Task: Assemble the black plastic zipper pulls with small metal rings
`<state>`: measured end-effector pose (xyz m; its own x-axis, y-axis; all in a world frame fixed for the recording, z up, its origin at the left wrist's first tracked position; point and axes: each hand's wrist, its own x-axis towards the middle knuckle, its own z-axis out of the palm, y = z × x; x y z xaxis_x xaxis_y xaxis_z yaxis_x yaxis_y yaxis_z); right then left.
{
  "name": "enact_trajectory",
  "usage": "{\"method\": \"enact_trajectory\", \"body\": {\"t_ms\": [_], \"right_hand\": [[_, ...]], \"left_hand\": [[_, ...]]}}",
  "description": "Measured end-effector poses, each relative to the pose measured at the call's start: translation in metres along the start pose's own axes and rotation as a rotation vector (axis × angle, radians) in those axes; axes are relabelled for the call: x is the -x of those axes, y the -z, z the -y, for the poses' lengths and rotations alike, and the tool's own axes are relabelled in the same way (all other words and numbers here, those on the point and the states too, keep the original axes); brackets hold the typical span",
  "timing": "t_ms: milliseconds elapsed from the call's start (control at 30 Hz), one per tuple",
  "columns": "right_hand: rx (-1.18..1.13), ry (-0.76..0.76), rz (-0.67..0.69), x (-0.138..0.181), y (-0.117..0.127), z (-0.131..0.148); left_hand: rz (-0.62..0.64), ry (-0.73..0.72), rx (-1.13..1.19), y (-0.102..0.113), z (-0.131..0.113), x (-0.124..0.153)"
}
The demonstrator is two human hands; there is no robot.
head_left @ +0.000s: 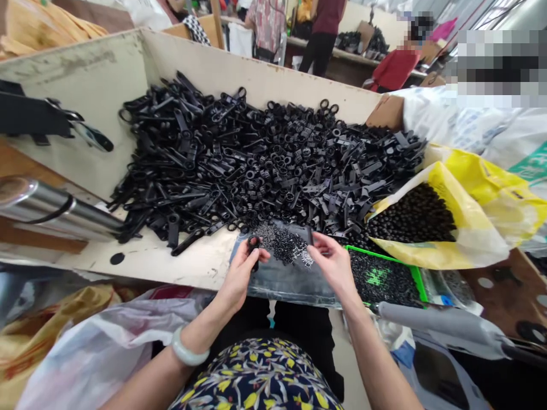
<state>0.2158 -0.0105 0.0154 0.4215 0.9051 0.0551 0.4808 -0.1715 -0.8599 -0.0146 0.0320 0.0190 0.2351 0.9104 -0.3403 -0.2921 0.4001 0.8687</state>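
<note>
My left hand (240, 269) is closed around a black plastic part with a ring end (253, 244), and the ring stands up between thumb and fingers. My right hand (334, 263) pinches a narrow flat black piece (310, 234) by its lower end. Between the hands, small black parts (280, 242) and short silvery pins (304, 256) lie on a dark mat (290, 285). Just beyond them rises a large heap of black plastic parts (239, 154): long ring-ended handles to the left, short rings in the middle, flat pieces to the right.
A pale walled bin (252, 62) surrounds the heap. At left lies a steel flask (55, 208). To the right are a green tray (421, 285) of tiny black parts, a yellow-white bag (474, 239) of black pieces and a grey cylindrical tool (440, 327). People stand behind.
</note>
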Motion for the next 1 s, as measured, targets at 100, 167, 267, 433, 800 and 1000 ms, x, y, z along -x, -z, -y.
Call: {"method": "enact_trajectory", "body": {"t_ms": [100, 167, 267, 433, 800, 1000], "right_hand": [[-0.096, 0.098, 0.122, 0.041, -0.017, 0.021], [-0.053, 0.166, 0.153, 0.06, -0.027, 0.032], [0.034, 0.237, 0.16, 0.073, -0.036, 0.039], [0.116, 0.295, 0.149, 0.076, -0.043, 0.038], [0.223, 0.365, 0.115, 0.08, -0.048, 0.044], [0.289, 0.435, 0.08, 0.084, -0.057, 0.038]], "left_hand": [[0.061, 0.145, 0.188, -0.012, 0.003, 0.0], [0.088, 0.242, 0.31, -0.018, 0.005, 0.003], [0.114, 0.337, 0.403, -0.02, 0.008, 0.008], [0.117, 0.359, 0.416, -0.014, 0.012, 0.016], [0.101, 0.263, 0.315, -0.015, 0.019, 0.025], [0.063, 0.138, 0.166, -0.017, 0.025, 0.023]]}}
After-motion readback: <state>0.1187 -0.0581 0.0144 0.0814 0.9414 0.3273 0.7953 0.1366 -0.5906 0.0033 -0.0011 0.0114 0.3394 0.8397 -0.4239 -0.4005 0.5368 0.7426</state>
